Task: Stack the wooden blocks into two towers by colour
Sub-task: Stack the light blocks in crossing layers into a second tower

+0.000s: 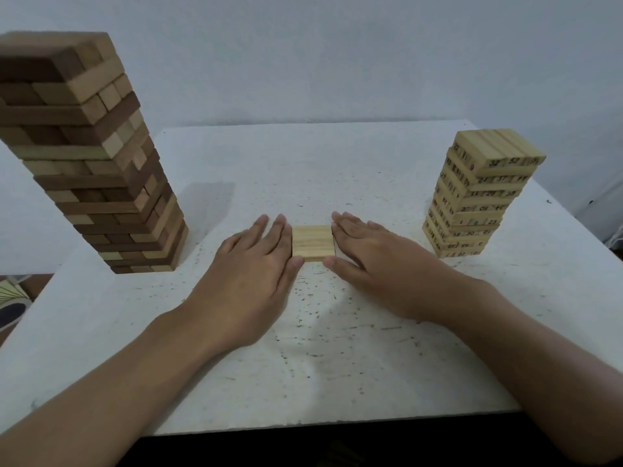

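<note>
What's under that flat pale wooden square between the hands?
The flat pale wooden square lies on the white speckled table. Straight fingers of the left hand and right hand cover its side edges.

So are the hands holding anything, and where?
The pale block layer is squeezed, not gripped: left hand flat against its left side, right hand against its right.

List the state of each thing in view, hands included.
block layer: flat on the table, between the hands.
left hand: fingers straight, against the layer's left side.
right hand: fingers straight, against its right side.
brown tower: upright, left.
numbered light tower: upright, right.
</note>
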